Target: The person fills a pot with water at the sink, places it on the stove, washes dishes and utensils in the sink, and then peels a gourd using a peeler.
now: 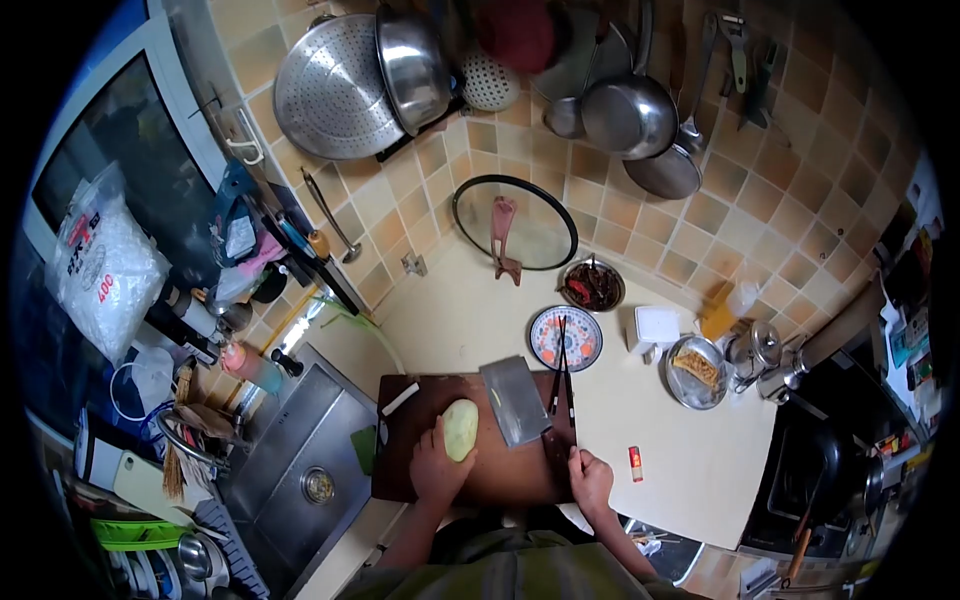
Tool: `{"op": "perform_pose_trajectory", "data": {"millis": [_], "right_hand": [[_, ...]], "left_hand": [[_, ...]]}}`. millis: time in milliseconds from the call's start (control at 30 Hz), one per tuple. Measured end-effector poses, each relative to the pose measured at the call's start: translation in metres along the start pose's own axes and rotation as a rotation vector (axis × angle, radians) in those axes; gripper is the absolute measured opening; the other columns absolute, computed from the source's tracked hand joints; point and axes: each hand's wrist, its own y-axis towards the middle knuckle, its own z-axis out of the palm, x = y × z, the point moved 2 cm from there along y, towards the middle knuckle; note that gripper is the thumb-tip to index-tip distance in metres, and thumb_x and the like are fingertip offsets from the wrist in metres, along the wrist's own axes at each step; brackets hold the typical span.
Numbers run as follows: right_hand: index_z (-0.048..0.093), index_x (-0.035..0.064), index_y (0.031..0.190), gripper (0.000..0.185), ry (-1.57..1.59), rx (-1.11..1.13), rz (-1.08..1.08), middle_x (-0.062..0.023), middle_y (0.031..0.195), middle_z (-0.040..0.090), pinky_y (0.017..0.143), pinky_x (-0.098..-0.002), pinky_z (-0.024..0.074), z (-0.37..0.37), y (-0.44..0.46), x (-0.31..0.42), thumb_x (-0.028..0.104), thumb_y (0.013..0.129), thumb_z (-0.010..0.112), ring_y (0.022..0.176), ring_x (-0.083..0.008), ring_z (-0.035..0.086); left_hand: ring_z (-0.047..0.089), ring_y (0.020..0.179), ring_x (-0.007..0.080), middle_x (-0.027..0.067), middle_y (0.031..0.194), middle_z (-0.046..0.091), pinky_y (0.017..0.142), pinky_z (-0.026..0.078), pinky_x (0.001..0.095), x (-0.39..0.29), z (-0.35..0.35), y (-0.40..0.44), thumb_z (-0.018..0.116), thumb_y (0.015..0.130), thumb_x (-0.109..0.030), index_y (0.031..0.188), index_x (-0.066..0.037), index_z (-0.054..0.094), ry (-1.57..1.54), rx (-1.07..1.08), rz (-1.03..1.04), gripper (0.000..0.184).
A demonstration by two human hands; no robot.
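Along the counter's (455, 330) left edge, a steel sink (310, 430); left of centre on the brown cutting board (515, 485), a peeled pale-green vegetable (461, 425), left hand (438, 472) curled part-way round its near side. Rightward, a cleaver (514, 400) over the far edge, handle inside the tightly closed right hand (592, 480). Crowding the blade, black chopsticks (554, 395) from the far right corner across a patterned plate (585, 345).

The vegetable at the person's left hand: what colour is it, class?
The vegetable is pale green, shown in the head view.
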Motion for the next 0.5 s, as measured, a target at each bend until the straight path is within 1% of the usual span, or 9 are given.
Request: {"op": "perform_pose_trajectory", "data": {"millis": [67, 100, 300, 433, 500], "right_hand": [[0.06, 0.0025, 0.067, 0.045, 0.001, 0.012, 0.017, -0.021, 0.059, 0.057, 0.054, -0.0488, 0.0447, 0.0, 0.0, 0.001, 0.032, 0.1, 0.057, 0.055, -0.0403, 0.059], [0.06, 0.0025, 0.067, 0.044, -0.001, 0.021, 0.027, -0.0208, 0.059, 0.057, 0.054, -0.0486, 0.0448, -0.001, 0.001, 0.002, 0.032, 0.1, 0.057, 0.055, -0.0401, 0.059], [0.061, 0.0037, 0.066, 0.043, -0.025, 0.012, 0.038, -0.0189, 0.057, 0.058, 0.056, -0.0478, 0.0478, -0.001, 0.0, -0.002, 0.032, 0.098, 0.058, 0.056, -0.0388, 0.062], [0.062, 0.0052, 0.071, 0.039, -0.186, 0.062, -0.027, -0.0175, 0.064, 0.064, 0.059, -0.0472, 0.051, 0.009, -0.006, -0.018, 0.034, 0.096, 0.061, 0.061, -0.0378, 0.065], [0.062, 0.0056, 0.076, 0.037, -0.289, 0.074, -0.074, -0.017, 0.068, 0.066, 0.061, -0.0465, 0.0529, 0.013, -0.011, -0.024, 0.037, 0.094, 0.065, 0.064, -0.0375, 0.066]], "left_hand": [[0.064, 0.092, 0.037, 0.0171, 0.115, 0.061, 0.075, 0.056, 0.046, 0.003, 0.004, 0.0, 0.083, 0.067, -0.05, 0.141, -0.007, 0.049, 0.036, -0.05, 0.059, 0.092], [0.063, 0.093, 0.0375, 0.018, 0.117, 0.06, 0.078, 0.056, 0.0466, 0.002, 0.005, -0.001, 0.082, 0.069, -0.049, 0.142, -0.007, 0.048, 0.026, -0.039, 0.049, 0.091], [0.062, 0.096, 0.0382, 0.0193, 0.122, 0.059, 0.08, 0.055, 0.047, 0.0, 0.006, -0.001, 0.081, 0.072, -0.048, 0.144, -0.006, 0.046, 0.015, -0.027, 0.044, 0.09], [0.062, 0.098, 0.0386, 0.0193, 0.123, 0.059, 0.082, 0.055, 0.0467, -0.001, 0.006, -0.002, 0.081, 0.073, -0.049, 0.145, -0.006, 0.045, 0.013, -0.004, 0.021, 0.09], [0.061, 0.102, 0.039, 0.0189, 0.122, 0.06, 0.085, 0.053, 0.0469, -0.004, 0.003, 0.0, 0.082, 0.073, -0.045, 0.145, -0.006, 0.046, -0.004, 0.026, -0.013, 0.089]]}}
